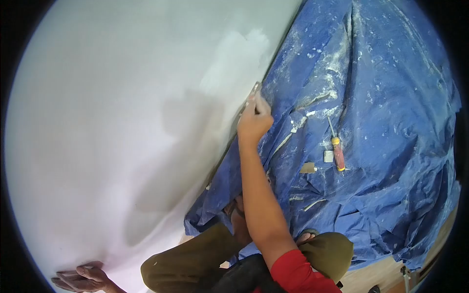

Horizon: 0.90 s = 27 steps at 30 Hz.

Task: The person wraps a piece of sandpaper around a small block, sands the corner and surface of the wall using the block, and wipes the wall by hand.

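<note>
Left hand (84,278) spreads empty on the white wall (97,112) (likely for balance); right hand (255,115) curls at the wall's lower edge, whether gripping anything I cannot tell

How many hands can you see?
2: the right hand is where the white wall meets the blue sheet, and the left hand is at the bottom left.

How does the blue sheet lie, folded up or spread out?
Spread out, though rumpled: the blue sheet runs wide alongside the white surface, with creases across it and a screwdriver lying on top.
</note>
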Each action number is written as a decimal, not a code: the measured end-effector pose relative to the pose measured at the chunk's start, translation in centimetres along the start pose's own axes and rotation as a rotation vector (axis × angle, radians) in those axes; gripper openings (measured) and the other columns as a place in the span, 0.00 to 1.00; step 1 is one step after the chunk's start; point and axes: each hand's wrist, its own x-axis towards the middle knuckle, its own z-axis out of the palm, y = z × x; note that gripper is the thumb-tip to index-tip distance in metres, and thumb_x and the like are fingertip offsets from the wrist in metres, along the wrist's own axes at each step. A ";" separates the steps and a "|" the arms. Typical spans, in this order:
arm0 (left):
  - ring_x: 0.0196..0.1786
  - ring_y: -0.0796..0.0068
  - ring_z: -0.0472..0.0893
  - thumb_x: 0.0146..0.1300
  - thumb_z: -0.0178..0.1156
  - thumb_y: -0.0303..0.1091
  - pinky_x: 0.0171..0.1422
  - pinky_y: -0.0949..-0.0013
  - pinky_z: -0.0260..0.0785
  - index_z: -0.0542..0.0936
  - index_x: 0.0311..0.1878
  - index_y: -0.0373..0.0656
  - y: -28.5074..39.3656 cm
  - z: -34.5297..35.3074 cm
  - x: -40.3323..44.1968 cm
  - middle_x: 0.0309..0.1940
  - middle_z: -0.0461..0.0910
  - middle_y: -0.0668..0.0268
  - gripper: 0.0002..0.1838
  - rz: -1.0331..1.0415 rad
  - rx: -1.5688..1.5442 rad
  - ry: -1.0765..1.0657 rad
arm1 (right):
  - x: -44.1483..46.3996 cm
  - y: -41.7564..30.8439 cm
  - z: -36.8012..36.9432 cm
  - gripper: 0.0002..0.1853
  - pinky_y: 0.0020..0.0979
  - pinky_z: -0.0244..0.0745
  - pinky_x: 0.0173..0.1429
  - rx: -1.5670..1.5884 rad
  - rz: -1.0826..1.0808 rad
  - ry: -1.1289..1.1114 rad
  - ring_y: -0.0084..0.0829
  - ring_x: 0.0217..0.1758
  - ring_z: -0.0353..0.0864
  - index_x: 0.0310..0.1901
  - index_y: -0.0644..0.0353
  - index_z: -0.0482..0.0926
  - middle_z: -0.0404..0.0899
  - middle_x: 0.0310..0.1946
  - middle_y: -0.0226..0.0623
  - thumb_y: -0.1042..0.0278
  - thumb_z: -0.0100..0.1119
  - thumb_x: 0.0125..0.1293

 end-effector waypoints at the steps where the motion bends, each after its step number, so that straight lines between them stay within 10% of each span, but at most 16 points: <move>1: 0.76 0.36 0.72 0.82 0.54 0.53 0.73 0.34 0.74 0.76 0.72 0.38 0.2 0.2 0.1 0.75 0.70 0.39 0.30 0.011 -0.018 0.019 | -0.9 -1.0 -0.4 0.13 0.41 0.79 0.65 0.005 -0.008 0.007 0.42 0.59 0.85 0.55 0.68 0.88 0.86 0.52 0.51 0.77 0.62 0.73; 11: 0.77 0.36 0.71 0.82 0.54 0.53 0.76 0.34 0.70 0.76 0.72 0.37 0.3 -0.1 0.5 0.75 0.71 0.41 0.30 0.013 -0.038 0.016 | 1.1 -1.3 -0.2 0.14 0.41 0.78 0.65 0.065 0.020 -0.020 0.46 0.58 0.85 0.55 0.63 0.89 0.85 0.54 0.50 0.76 0.64 0.71; 13: 0.77 0.37 0.71 0.81 0.55 0.54 0.76 0.34 0.70 0.75 0.73 0.38 0.3 -0.1 0.8 0.75 0.71 0.41 0.31 0.038 0.002 -0.011 | -3.4 -3.2 -1.0 0.15 0.36 0.80 0.60 0.031 -0.245 -0.032 0.41 0.57 0.87 0.58 0.70 0.87 0.86 0.55 0.49 0.72 0.62 0.75; 21: 0.78 0.38 0.71 0.82 0.54 0.53 0.77 0.34 0.69 0.75 0.73 0.38 0.2 0.0 0.4 0.74 0.72 0.42 0.30 0.011 -0.048 0.028 | 2.0 -1.9 0.5 0.14 0.36 0.80 0.60 0.141 0.061 0.013 0.40 0.56 0.86 0.56 0.70 0.87 0.86 0.55 0.50 0.72 0.62 0.75; 27: 0.78 0.39 0.70 0.82 0.53 0.52 0.78 0.35 0.68 0.74 0.74 0.39 0.3 0.2 0.3 0.74 0.73 0.45 0.30 0.053 -0.003 -0.006 | -2.5 -2.7 -0.5 0.14 0.40 0.79 0.62 0.116 -0.252 -0.015 0.45 0.55 0.87 0.54 0.70 0.88 0.87 0.53 0.54 0.71 0.62 0.74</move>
